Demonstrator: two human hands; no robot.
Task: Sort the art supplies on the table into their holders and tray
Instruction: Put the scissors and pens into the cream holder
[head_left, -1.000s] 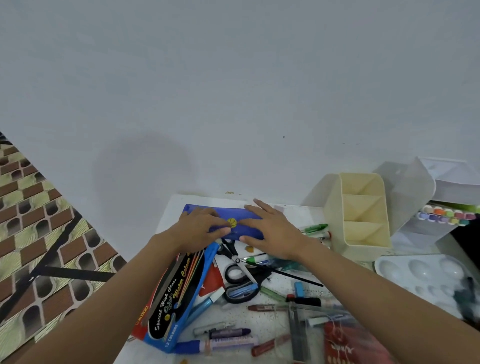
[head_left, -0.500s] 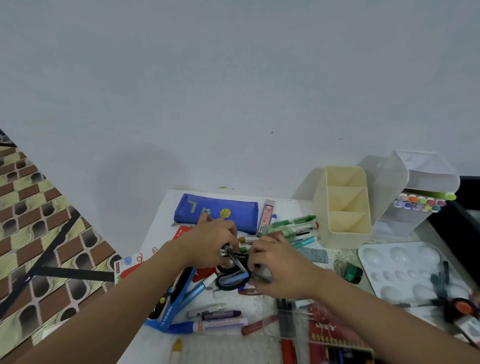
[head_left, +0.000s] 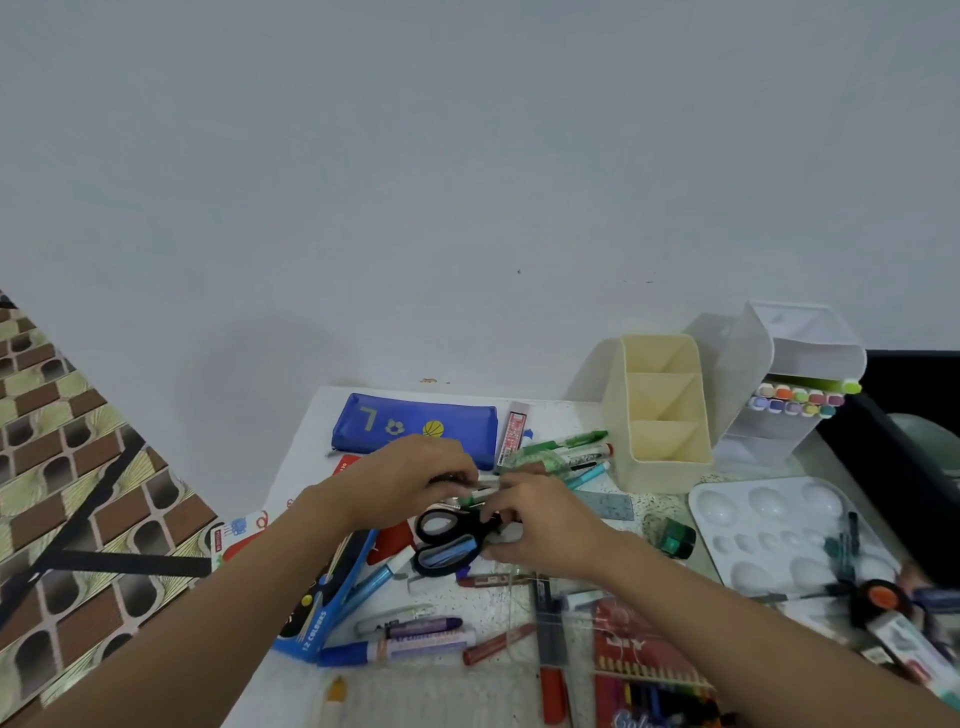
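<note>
A cream three-compartment holder (head_left: 670, 470) stands upright at the table's far right, with a clear holder (head_left: 748, 358) stocked with pastel-capped markers (head_left: 800, 405) just beside it. A white palette tray (head_left: 698, 499) lies flat near the right edge. A blue pencil case (head_left: 415, 426) lies along the far edge, and black scissors (head_left: 447, 540) lie mid-table among scattered pens and crayons.
</note>
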